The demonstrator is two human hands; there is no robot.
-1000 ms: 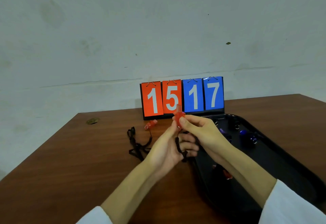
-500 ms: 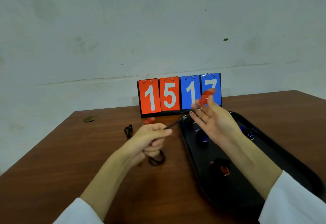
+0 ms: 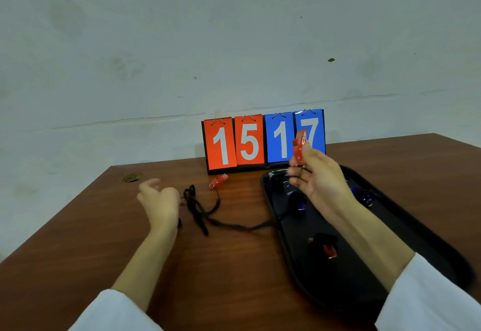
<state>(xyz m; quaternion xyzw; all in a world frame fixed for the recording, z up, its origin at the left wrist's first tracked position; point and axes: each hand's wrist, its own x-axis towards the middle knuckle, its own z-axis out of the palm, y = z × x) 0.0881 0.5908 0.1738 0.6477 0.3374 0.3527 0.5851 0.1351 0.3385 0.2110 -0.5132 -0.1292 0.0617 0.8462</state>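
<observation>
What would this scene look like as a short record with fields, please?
right hand: pinches a red whistle, held up over the tray
left hand: open, blurred, above the table, holding nothing
cords: black, tangled on the table near a second red whistle
tray: black, holds blue whistles
scoreboard: reads 15 17

The flip scoreboard reads 15 and 17.
</observation>
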